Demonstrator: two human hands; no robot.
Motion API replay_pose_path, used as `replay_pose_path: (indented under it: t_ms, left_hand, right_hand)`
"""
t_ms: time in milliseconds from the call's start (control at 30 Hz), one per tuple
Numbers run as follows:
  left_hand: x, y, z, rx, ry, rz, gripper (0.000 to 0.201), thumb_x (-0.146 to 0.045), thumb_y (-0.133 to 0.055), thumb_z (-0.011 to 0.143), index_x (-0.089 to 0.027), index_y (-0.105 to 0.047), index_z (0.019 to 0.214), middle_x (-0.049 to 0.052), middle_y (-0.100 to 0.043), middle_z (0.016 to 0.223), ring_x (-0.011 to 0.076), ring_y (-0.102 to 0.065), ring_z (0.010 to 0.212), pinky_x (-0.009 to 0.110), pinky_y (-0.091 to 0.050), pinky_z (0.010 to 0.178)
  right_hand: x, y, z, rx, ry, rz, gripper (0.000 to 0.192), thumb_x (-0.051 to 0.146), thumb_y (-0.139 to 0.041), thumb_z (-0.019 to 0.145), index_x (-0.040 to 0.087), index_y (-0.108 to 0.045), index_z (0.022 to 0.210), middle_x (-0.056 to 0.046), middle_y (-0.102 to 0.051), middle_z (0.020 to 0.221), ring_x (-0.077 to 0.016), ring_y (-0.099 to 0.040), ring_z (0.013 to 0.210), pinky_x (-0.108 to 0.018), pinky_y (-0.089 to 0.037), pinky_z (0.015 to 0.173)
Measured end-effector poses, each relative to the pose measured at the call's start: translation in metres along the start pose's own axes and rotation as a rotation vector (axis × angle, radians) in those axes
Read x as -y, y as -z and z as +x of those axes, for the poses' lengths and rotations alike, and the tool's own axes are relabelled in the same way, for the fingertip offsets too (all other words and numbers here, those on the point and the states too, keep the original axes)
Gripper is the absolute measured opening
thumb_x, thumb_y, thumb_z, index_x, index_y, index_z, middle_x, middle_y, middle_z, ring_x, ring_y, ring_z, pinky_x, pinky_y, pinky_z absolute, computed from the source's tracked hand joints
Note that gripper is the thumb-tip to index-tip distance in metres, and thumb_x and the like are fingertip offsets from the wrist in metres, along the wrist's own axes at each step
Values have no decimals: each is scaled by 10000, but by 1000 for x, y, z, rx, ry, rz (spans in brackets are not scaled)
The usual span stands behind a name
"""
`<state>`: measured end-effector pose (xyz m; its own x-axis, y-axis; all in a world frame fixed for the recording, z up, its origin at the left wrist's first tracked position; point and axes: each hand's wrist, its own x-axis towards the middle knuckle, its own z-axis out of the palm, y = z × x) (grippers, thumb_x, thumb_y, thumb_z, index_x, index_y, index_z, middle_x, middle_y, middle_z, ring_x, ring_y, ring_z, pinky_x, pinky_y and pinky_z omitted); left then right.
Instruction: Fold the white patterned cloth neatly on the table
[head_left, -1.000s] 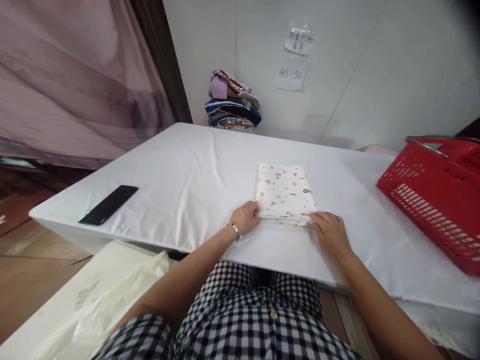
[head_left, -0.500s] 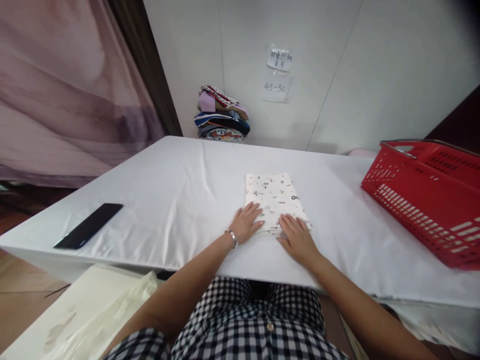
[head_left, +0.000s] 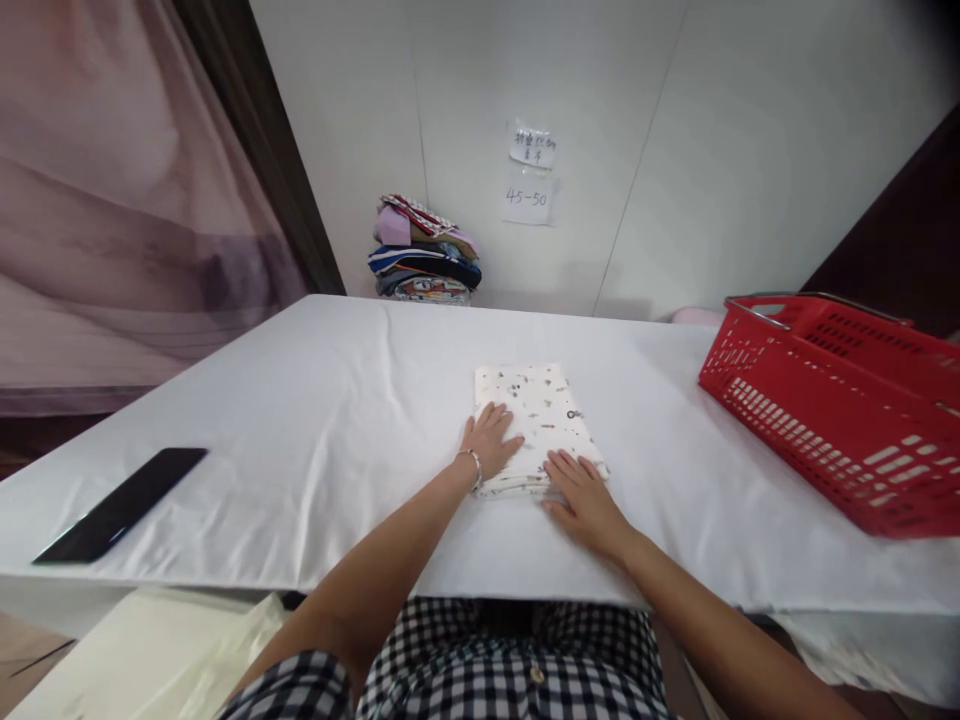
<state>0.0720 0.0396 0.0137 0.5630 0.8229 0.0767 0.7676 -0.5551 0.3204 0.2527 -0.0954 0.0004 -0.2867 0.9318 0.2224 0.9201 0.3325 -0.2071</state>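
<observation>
A white cloth [head_left: 536, 400] with small printed figures lies folded into a neat rectangle on the white-covered table [head_left: 360, 380]. My left hand [head_left: 489, 440] rests flat on its left side, fingers spread, a bracelet at the wrist. At the cloth's near right corner, my right hand [head_left: 585, 500] lies with fingers outstretched on top and the thumb by the near edge. Stacked fold layers show along that near edge, between the hands. Neither hand grips anything.
On the right of the table stands a red plastic basket [head_left: 810, 410]. A flat black object [head_left: 124, 505] lies at the left. Behind the far edge rises a stack of folded fabrics [head_left: 426, 255] by the wall. Paper signs [head_left: 527, 198] hang above.
My left hand has slid a little farther up the cloth's left side. My right hand stays at the near right corner. The whole view has shifted slightly.
</observation>
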Motion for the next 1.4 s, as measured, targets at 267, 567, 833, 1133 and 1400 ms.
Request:
replay_pose_path:
  t_ms: [267,567,833,1133,1400]
  left_hand:
    - [9,-13,3,22,7,53,581,-551,-260,879,-252,-310,1374,9,-187,1502,234,-69,1387,534,-177,1077]
    - [5,-6,1,63,50,40,580,-545,-264,877,-261,-291,1383,6,-159,1509,230,-55,1389,532,-168,1080]
    - [5,-6,1,66,51,12,591,-552,-262,875,-250,-298,1381,6,-158,1509,228,-46,1390,531,-167,1080]
    - [5,-6,2,66,59,-5,591,-548,-280,870,-245,-307,1377,8,-164,1507,218,-43,1390,522,-174,1080]
    - [5,-7,2,50,55,-6,580,-547,-283,871,-249,-320,1368,19,-180,1504,222,-56,1389,514,-186,1077]
  right_hand:
    - [-38,33,72,-255,-297,163,338,331,-386,881,190,-573,1124,-72,-607,1160,-185,-533,1081,-310,-386,926]
    - [-90,25,151,17,-762,44,316,402,-456,821,164,-610,961,-103,-653,994,-224,-596,934,-273,-412,672]
    - [-96,17,167,31,-832,6,315,383,-510,803,164,-580,1018,-116,-615,1093,-225,-574,1010,-269,-418,708]
    - [-92,16,167,-53,-788,-59,318,343,-511,816,179,-529,1088,-122,-545,1163,-224,-498,1091,-291,-417,787]
    - [-97,15,171,-13,-755,-74,237,344,-534,810,183,-605,968,-113,-576,1101,-214,-523,1058,-272,-413,764]
